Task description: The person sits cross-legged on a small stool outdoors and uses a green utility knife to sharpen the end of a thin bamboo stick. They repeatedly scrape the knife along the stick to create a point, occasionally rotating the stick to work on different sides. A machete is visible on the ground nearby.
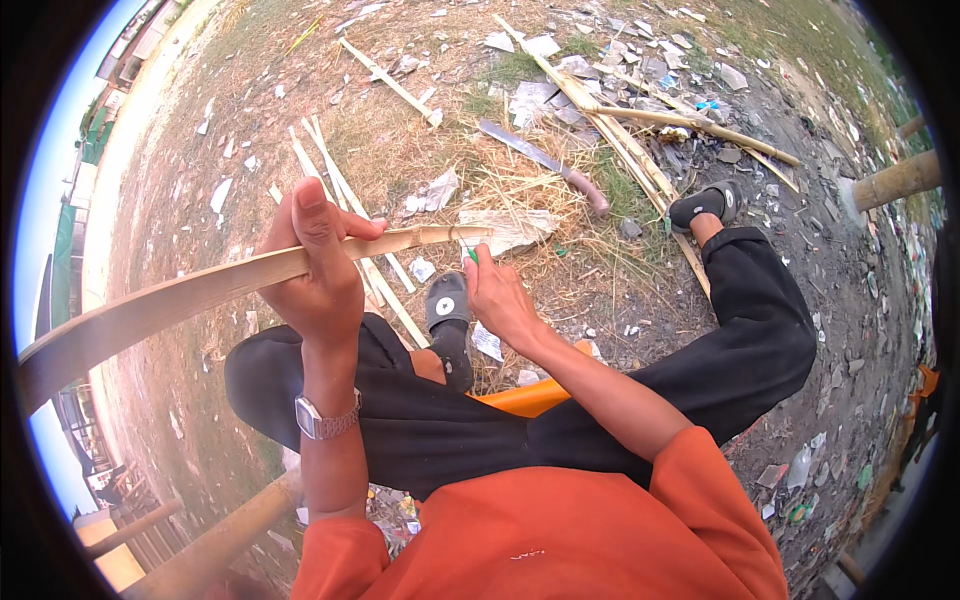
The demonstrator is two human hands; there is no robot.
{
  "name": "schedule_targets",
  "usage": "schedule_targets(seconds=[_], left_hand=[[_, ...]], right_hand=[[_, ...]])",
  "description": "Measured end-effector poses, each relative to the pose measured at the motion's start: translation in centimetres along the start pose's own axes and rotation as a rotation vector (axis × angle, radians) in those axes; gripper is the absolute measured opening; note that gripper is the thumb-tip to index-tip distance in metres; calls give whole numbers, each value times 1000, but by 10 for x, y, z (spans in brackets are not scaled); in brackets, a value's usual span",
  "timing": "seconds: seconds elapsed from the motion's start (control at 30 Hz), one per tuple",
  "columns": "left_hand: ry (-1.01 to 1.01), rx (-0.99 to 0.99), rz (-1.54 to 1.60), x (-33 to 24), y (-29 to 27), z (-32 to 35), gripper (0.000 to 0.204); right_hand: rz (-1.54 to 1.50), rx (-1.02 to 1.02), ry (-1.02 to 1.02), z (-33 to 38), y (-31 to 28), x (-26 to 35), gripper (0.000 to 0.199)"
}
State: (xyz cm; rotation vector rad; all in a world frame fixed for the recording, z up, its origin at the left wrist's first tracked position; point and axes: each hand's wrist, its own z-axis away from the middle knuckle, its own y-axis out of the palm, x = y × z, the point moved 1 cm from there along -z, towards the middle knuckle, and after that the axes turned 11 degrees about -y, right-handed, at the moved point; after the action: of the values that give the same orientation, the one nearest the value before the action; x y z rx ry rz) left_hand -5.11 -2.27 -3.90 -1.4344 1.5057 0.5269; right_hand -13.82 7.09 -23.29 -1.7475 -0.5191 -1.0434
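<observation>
"Bamboo strip (190, 285), long and pale: where does it lie?"

"Held above the ground (240, 185), it spans from the left edge to the middle, its narrower end to the right."

"And the hands?"

"Left hand (325, 250): closed about the strip, thumb upright against it, with a metal-banded wristwatch (325, 420) below. Right hand (500, 298): curled, thumb and forefinger pinching a small green-handled tool (472, 254) at the strip's right end. Fingers hide most of the tool; whether they also touch the strip cannot be told."

"What lies around them?"

"Beyond the strip's right end, a machete (530, 152) rests on the ground beside dry straw (510, 187), its brown handle toward the near right. Split bamboo lengths (345, 190) lie beyond the left hand; longer bamboo poles (625, 140) cross at the far right."

"And nearer?"

"Between the black-trousered legs (440, 415), an orange object (525, 400), partly covered."
</observation>
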Motion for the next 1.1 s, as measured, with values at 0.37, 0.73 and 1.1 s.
schedule_targets(seconds=[0.37,0.73,1.1], left_hand=[[18,-68,-65,-2,6,3,42],[-21,-103,-14,-3,9,1,42],[-18,-125,-51,-1,2,-6,44]], right_hand=[[83,27,56,3,14,-21,22],[88,-3,142,1,26,-55,22],[70,80,109,-21,7,-12,27]])
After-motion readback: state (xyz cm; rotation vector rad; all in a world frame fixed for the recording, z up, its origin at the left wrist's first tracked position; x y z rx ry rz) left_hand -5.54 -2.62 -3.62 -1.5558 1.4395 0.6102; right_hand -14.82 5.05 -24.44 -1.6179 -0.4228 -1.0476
